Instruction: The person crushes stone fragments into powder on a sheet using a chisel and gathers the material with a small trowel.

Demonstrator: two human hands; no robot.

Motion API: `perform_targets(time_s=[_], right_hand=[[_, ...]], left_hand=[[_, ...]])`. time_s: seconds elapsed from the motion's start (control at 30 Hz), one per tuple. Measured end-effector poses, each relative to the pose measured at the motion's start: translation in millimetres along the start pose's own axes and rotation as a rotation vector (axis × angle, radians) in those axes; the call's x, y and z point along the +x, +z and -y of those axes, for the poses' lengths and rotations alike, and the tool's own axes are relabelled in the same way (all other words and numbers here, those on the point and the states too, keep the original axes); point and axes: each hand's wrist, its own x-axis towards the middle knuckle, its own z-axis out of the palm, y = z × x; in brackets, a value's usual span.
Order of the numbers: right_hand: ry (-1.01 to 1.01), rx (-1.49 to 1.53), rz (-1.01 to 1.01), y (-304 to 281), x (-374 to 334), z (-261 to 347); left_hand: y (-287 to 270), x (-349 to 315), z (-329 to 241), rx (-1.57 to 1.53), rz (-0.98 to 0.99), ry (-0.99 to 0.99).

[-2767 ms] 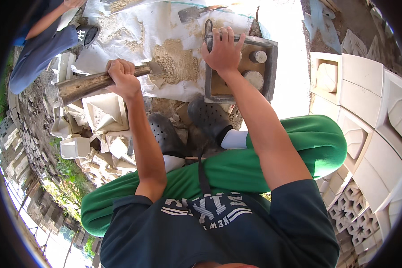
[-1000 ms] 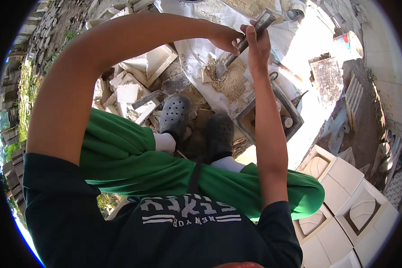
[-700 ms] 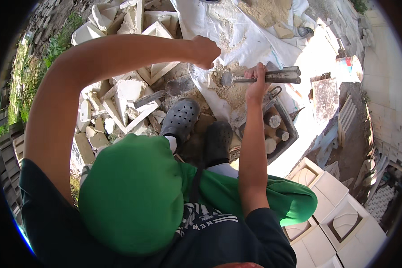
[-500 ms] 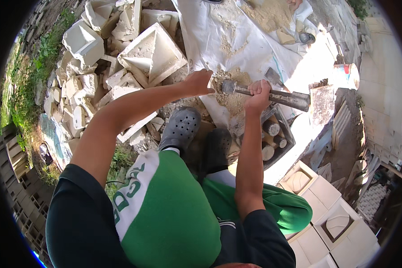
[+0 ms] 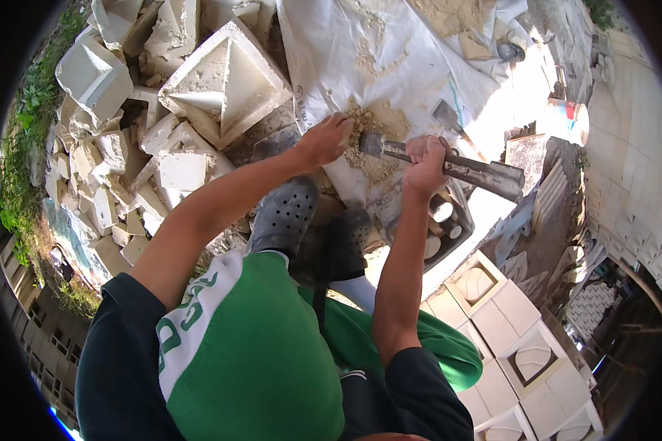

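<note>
Right hand clenched around a scraper; left hand loosely curled.
The left fingertips are hard to make out beside the sandy heap (whether they pinch anything, I cannot tell), and the right forearm hides part of the dark box at five o'clock. From the right fist, the scraper's blade extends toward ten o'clock, its thick handle toward four.

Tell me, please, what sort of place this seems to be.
Probably an outdoor masonry yard, judging by the rows of pale recessed blocks, the heap of broken pieces and the sandy powder on a white sheet.
</note>
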Motion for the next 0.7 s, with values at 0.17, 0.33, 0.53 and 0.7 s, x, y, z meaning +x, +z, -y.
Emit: perform_targets(time_s=[0.17, 0.33, 0.53, 0.7], right_hand=[[-0.036, 0.034, -0.040, 1, -7, 35], [-0.035, -0.105, -0.099, -10, -13, -4], [-0.199, 0.015, 0.010, -21, -27, 5], [-0.103, -0.014, -0.039, -13, -22, 14]], left_hand=[[-2, -5, 4, -0.052, -0.002, -0.022], [0, 1, -6, -0.111, -0.040, -0.021], [3, -4, -6, -0.159, -0.084, -0.041], [8, -12, 2, -0.183, -0.111, -0.087]])
